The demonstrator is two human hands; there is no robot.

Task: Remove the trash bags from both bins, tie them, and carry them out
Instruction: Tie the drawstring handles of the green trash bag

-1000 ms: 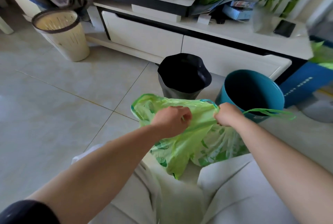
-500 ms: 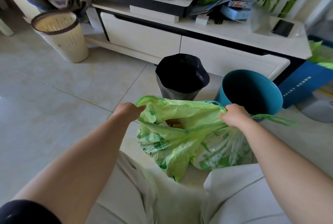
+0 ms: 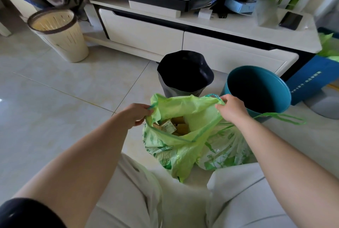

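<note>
A light green trash bag (image 3: 185,147) stands on the floor between my knees, its mouth held wide. Cardboard scraps and a labelled packet show inside. My left hand (image 3: 136,116) pinches the left side of the rim. My right hand (image 3: 232,108) grips the right side, where a green drawstring loop (image 3: 282,117) trails off to the right. A second green printed bag (image 3: 225,150) lies against it on the right. Behind stand a bin with a black liner (image 3: 185,73) and a bare teal bin (image 3: 260,92).
A cream slotted basket (image 3: 60,35) stands at the back left. A low white TV cabinet (image 3: 201,44) runs behind the bins, cluttered with boxes and a phone (image 3: 290,20). A blue box (image 3: 317,79) sits at the right. My legs in light trousers fill the foreground.
My hands, close together at the bag's top a second ago, have pulled apart. The left moved left along the rim, and the bag's mouth now gapes with its contents showing.
</note>
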